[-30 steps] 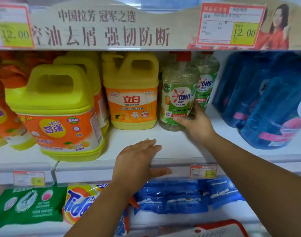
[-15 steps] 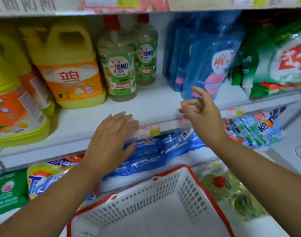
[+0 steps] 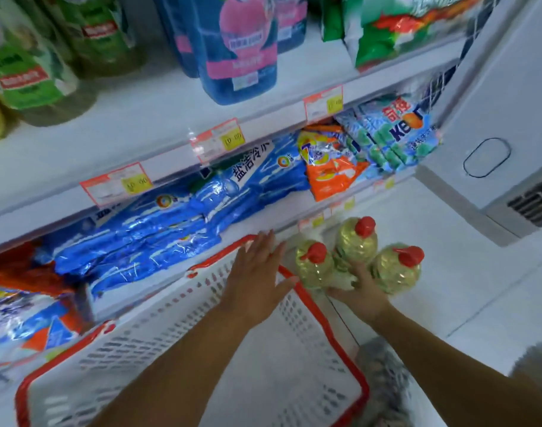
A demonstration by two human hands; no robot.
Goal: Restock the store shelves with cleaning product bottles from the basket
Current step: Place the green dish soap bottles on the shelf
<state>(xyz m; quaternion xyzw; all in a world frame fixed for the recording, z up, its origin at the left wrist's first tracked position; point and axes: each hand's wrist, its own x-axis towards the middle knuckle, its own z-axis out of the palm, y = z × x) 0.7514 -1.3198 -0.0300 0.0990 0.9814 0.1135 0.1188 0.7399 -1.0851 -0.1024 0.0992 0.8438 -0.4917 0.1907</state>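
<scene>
Three clear bottles of yellow-green liquid with red caps stand on the floor right of the basket: a left bottle (image 3: 314,268), a middle bottle (image 3: 356,241) and a right bottle (image 3: 397,271). My right hand (image 3: 360,292) is low against the middle bottle, between the other two; blur hides whether its fingers grip. My left hand (image 3: 257,282) hovers with fingers spread over the far corner of the white basket (image 3: 331,331) with a red rim. No bottles are visible inside the basket. Green-labelled bottles (image 3: 26,72) stand on the upper shelf (image 3: 124,140) at the top left.
Blue refill pouches (image 3: 232,41) and green bags (image 3: 402,26) fill the upper shelf. Blue detergent bags (image 3: 171,226) and orange ones (image 3: 328,167) lie on the lower shelf behind the basket. A white cabinet with a vent (image 3: 534,204) stands at the right. White floor tiles (image 3: 463,288) lie beyond the bottles.
My view has dropped from the shelf to the floor. My right hand came down from the shelf edge to the floor bottles. My left hand moved from the shelf edge to above the basket.
</scene>
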